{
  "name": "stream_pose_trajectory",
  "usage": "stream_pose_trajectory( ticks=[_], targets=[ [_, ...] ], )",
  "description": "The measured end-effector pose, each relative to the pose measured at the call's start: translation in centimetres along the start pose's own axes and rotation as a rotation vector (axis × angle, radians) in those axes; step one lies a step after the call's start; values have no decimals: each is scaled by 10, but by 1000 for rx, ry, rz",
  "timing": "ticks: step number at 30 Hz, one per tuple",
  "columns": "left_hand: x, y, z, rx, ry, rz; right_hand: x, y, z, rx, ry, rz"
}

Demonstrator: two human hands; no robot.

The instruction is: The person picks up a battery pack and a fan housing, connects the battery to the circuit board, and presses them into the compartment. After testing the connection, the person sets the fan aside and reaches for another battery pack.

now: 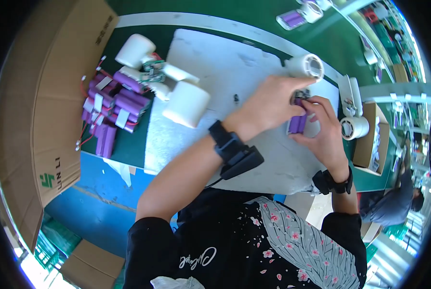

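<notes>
Both hands meet over a white mat [215,62] on the green counter [321,43]. The left hand [268,103] curls closed on the top of a purple battery pack [297,123], and the right hand [324,130] clamps its lower side, fingers wrapped round it. The pack sits just above the mat, near a white tube [306,66]. To the left lie a pile of purple packs [112,108] and white cylinders [186,103], beside a cardboard box [37,96].

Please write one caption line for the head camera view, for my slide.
Both hands, left and right, hold a purple cylindrical battery pack over a white foam mat.
</notes>
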State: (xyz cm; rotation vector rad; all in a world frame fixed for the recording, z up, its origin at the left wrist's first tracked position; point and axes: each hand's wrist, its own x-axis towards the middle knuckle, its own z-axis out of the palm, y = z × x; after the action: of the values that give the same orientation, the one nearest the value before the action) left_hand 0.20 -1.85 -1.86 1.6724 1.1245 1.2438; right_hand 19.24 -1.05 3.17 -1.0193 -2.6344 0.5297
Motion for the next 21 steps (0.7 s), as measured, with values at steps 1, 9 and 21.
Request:
stream_pose_trajectory(
  ticks=[1, 9, 21],
  targets=[
    [1, -1, 3, -26, 56, 40, 6, 2, 3, -3, 36, 77],
    [1, -10, 12, 130, 80, 12, 72, 16, -38, -343, 364, 239],
    [5, -35, 28, -222, 207, 190, 172, -124, 36, -83, -317, -359]
  ],
)
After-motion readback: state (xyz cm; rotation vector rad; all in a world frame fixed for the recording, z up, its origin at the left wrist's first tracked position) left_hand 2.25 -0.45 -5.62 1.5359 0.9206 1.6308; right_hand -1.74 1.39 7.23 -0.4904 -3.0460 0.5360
